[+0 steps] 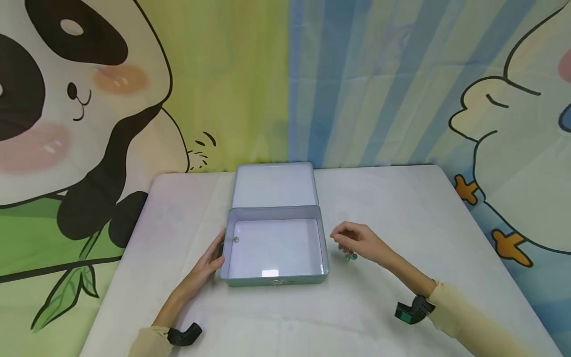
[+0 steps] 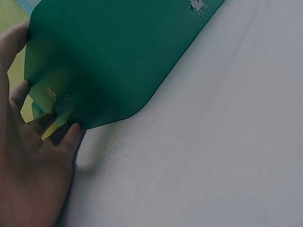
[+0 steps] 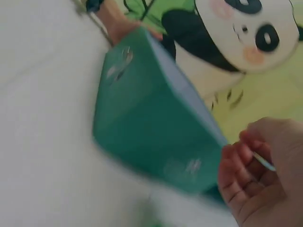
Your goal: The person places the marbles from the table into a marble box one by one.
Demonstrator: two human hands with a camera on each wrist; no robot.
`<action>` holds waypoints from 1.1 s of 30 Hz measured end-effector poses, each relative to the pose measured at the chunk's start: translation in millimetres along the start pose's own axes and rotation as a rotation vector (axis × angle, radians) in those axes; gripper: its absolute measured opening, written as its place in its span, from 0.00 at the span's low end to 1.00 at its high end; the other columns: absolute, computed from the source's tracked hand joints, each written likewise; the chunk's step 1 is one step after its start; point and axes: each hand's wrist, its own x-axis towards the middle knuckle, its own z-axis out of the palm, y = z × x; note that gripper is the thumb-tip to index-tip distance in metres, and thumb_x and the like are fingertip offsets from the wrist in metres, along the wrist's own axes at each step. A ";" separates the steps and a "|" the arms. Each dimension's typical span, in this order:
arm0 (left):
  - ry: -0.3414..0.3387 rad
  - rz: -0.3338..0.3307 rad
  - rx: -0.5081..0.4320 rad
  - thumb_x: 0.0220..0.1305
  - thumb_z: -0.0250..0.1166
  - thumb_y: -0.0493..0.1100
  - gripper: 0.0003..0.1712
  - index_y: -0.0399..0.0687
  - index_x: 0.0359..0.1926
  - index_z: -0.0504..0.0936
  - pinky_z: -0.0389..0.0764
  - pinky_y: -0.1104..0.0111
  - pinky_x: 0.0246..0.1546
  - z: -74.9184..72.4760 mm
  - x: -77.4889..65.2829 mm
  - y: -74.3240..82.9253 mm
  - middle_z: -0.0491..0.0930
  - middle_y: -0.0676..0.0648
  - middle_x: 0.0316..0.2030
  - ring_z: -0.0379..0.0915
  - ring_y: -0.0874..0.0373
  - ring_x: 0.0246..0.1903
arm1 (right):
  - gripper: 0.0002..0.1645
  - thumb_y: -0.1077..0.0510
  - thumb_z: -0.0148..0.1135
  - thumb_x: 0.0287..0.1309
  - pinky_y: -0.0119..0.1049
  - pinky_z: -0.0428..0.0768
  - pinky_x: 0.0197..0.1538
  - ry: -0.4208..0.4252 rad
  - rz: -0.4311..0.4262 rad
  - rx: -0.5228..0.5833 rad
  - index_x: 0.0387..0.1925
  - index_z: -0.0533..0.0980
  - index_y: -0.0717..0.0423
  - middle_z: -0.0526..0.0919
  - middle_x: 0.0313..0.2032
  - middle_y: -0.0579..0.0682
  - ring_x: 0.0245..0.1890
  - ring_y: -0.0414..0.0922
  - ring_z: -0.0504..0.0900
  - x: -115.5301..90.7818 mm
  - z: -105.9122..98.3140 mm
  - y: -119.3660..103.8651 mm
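Note:
A green metal tin box (image 1: 275, 280) stands on the table with its hinged lid (image 1: 274, 186) raised at the back. Inside, near the left wall, lies one small greenish marble (image 1: 236, 239). My left hand (image 1: 206, 263) rests along the tin's left outer side; in the left wrist view its spread fingers (image 2: 21, 92) touch the green wall. To the right of the tin, my right hand (image 1: 363, 242) is held with curled fingers. A shiny sliver of a marble (image 3: 263, 161) shows between them in the right wrist view, mostly hidden. Below that hand are a few glass marbles (image 1: 351, 257).
A white cloth covers the table (image 1: 383, 198). Behind it hangs a printed curtain (image 1: 223, 74) with a panda and a white cartoon animal. Each wrist carries a black camera mount, such as the right mount (image 1: 417, 310).

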 end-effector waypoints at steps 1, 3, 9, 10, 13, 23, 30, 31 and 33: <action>0.002 -0.007 0.003 0.75 0.45 0.40 0.38 0.69 0.77 0.38 0.51 0.91 0.60 0.6 -0.4 -0.1 0.32 0.45 0.78 0.25 0.39 0.76 | 0.11 0.56 0.57 0.67 0.34 0.80 0.33 0.028 0.034 -0.024 0.45 0.78 0.58 0.81 0.35 0.56 0.30 0.47 0.78 -8.2 -1.5 12.3; 0.012 -0.015 0.010 0.75 0.45 0.40 0.38 0.70 0.77 0.39 0.50 0.92 0.60 1.4 -1.1 -0.3 0.32 0.47 0.78 0.26 0.40 0.76 | 0.12 0.56 0.59 0.65 0.32 0.80 0.35 0.069 0.081 -0.092 0.45 0.78 0.59 0.82 0.38 0.55 0.32 0.40 0.78 -20.8 -2.8 34.8; 0.022 -0.012 0.019 0.75 0.45 0.39 0.38 0.69 0.77 0.40 0.49 0.92 0.61 1.2 -0.9 -1.0 0.33 0.47 0.78 0.27 0.53 0.77 | 0.11 0.62 0.65 0.59 0.27 0.76 0.35 0.157 0.074 -0.277 0.44 0.80 0.58 0.82 0.34 0.47 0.32 0.32 0.75 -37.3 -1.5 71.1; 0.020 -0.008 0.021 0.75 0.45 0.39 0.38 0.68 0.77 0.40 0.49 0.92 0.61 1.1 -0.5 -1.3 0.33 0.46 0.78 0.28 0.58 0.77 | 0.11 0.62 0.65 0.58 0.27 0.76 0.34 0.163 0.070 -0.289 0.43 0.80 0.57 0.81 0.33 0.46 0.31 0.32 0.74 -38.0 -1.5 73.0; 0.014 0.008 0.021 0.75 0.45 0.39 0.38 0.67 0.77 0.40 0.48 0.92 0.61 1.3 0.2 -1.7 0.32 0.46 0.78 0.31 0.73 0.74 | 0.10 0.62 0.67 0.56 0.26 0.75 0.33 0.163 0.046 -0.310 0.41 0.80 0.56 0.80 0.31 0.44 0.30 0.31 0.73 -38.4 -1.5 76.4; 0.016 0.011 0.025 0.75 0.45 0.39 0.38 0.67 0.77 0.40 0.50 0.91 0.61 2.2 -1.9 -2.3 0.34 0.47 0.78 0.38 0.85 0.69 | 0.09 0.67 0.68 0.53 0.26 0.76 0.33 0.127 -0.050 -0.380 0.37 0.79 0.57 0.79 0.31 0.43 0.30 0.30 0.73 -38.1 1.7 79.6; 0.024 -0.011 0.026 0.75 0.45 0.40 0.37 0.69 0.77 0.41 0.50 0.91 0.62 2.1 -0.6 -0.4 0.34 0.48 0.78 0.39 0.85 0.69 | 0.09 0.66 0.68 0.53 0.26 0.76 0.32 0.115 -0.041 -0.377 0.37 0.79 0.57 0.79 0.30 0.43 0.30 0.30 0.72 -38.2 0.5 77.5; 0.020 -0.008 0.027 0.75 0.45 0.40 0.38 0.69 0.77 0.41 0.51 0.91 0.61 2.0 -0.6 -0.3 0.34 0.47 0.78 0.38 0.82 0.70 | 0.09 0.66 0.68 0.53 0.26 0.76 0.32 0.112 -0.041 -0.376 0.37 0.79 0.57 0.79 0.30 0.43 0.30 0.30 0.72 -38.0 0.0 77.2; 0.012 0.000 0.027 0.75 0.45 0.39 0.38 0.67 0.77 0.40 0.51 0.91 0.61 1.7 -1.1 -0.2 0.34 0.46 0.78 0.36 0.74 0.73 | 0.08 0.66 0.68 0.53 0.26 0.76 0.32 0.103 -0.041 -0.378 0.36 0.79 0.58 0.80 0.30 0.44 0.30 0.30 0.73 -37.1 -1.1 76.7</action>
